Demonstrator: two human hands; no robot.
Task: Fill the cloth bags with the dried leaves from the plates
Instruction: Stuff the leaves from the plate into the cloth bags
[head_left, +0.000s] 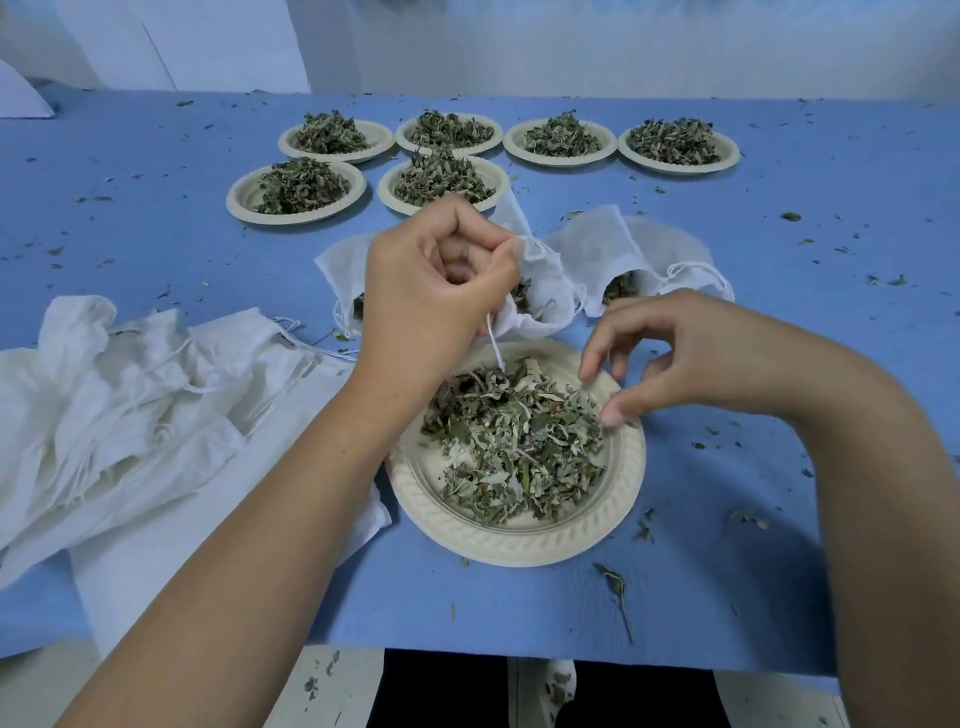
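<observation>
Blue bench (727, 587), leaf crumbs (613, 577) everywhere, plate (519, 545) of dried leaves (509, 441) near the front edge. Left hand (441, 280) pinches the mouth of a cloth bag (545, 291) just behind it. Right hand (701, 353) hovers over the leaves, fingers loose, empty.

Bare forearms run in from 7 and 4 o'clock. Left hand (436, 280) and right hand (691, 358) bare, nails short. Dark clothing at 6 o'clock, detail unclear.

White cloth bag (550, 296) lies just beyond plate (519, 540) of dried leaves (514, 441).
</observation>
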